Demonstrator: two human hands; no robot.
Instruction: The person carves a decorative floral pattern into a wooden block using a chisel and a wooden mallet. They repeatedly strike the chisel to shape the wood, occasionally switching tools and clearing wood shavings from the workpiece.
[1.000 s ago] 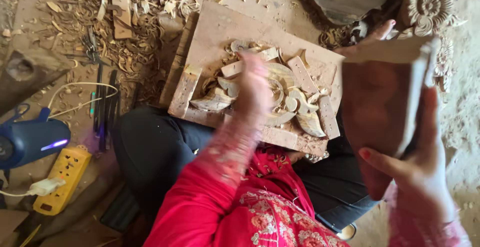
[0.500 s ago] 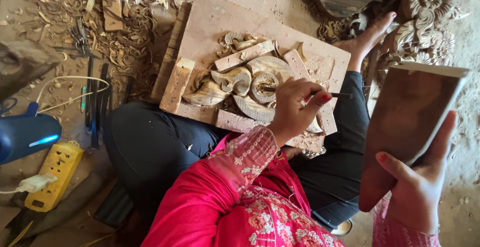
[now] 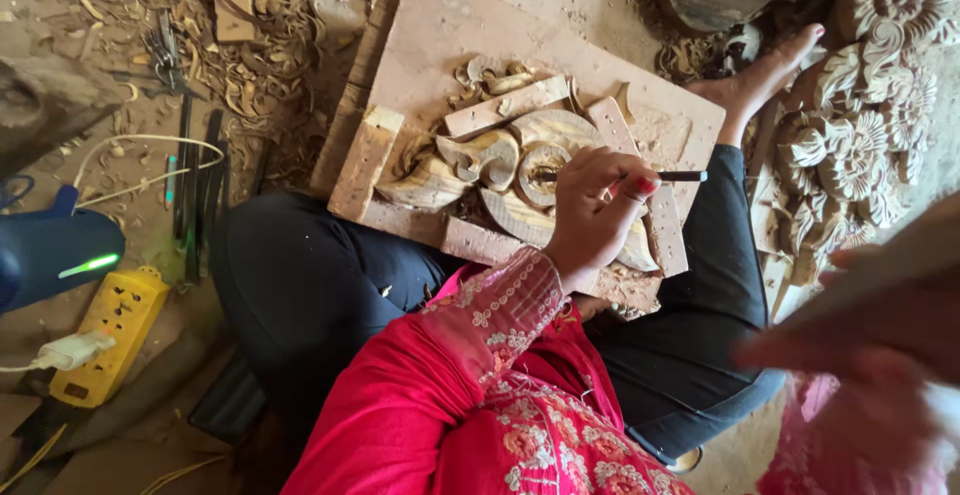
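Where scrolls curl, the pale carving (image 3: 500, 165) looks rough-cut.

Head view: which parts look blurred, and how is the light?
Head view: the right hand and the brown wooden block it holds are smeared by motion blur; the left hand, its thin dark tool and the pale carved wooden scroll panel are sharp; light is soft and even, without glare.

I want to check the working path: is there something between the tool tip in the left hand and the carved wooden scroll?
Nothing visible. The left hand holds the thin tool with its tip already at the carved scroll. The blurred right hand is far aside.
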